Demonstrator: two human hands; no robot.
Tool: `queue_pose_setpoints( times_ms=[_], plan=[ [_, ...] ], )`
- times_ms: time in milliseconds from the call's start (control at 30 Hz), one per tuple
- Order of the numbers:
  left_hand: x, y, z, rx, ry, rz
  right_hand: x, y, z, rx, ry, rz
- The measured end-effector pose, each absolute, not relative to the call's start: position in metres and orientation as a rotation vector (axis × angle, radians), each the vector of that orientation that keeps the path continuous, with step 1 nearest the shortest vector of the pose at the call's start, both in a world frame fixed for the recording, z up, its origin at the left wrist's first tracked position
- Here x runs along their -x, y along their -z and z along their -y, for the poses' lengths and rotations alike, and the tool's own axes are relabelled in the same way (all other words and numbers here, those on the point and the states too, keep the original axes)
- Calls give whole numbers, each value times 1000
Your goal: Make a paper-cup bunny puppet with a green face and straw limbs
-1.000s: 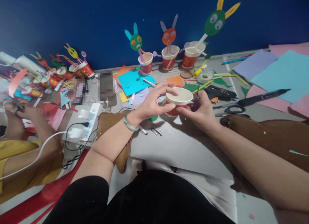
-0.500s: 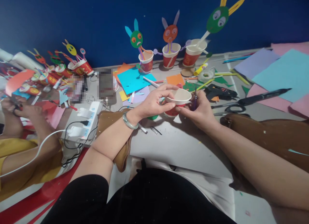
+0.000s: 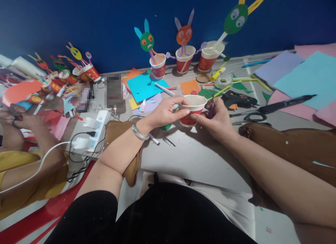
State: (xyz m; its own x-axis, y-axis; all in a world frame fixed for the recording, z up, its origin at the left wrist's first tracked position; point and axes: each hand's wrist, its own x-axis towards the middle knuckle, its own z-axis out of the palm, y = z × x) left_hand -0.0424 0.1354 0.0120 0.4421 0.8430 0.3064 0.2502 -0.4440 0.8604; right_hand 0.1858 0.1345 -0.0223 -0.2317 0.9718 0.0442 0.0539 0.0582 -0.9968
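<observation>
A red and white paper cup (image 3: 193,101) is held upright just above the table in front of me. My left hand (image 3: 168,111) grips it from the left, thumb on the outer wall and fingers over the rim. At the cup's right side, the thumb of my right hand (image 3: 219,118) presses on the wall. A slim tool with a purple handle (image 3: 211,111) and a thin dark tip pointing up is in the fingers of that hand; its exact kind I cannot make out.
Three paper cups with paper-faced figures stand along the wall, including an orange-faced one (image 3: 184,34). A black glue gun (image 3: 240,98), scissors (image 3: 256,115) and coloured paper (image 3: 301,76) lie right. Left are a power strip (image 3: 99,128) and another person's hands (image 3: 26,119).
The cup has turned slightly in my hands, and a small pale point at its right edge no longer shows. My hands stay almost in place. The other person's hands at left have shifted slightly.
</observation>
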Motion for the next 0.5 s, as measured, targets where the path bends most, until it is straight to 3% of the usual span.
queue_pose_setpoints(
  times_ms=[500],
  plan=[
    [42, -16, -134, -1925, -959, -972, -184, 21, -131, 1133, -1296, 1460]
  ],
)
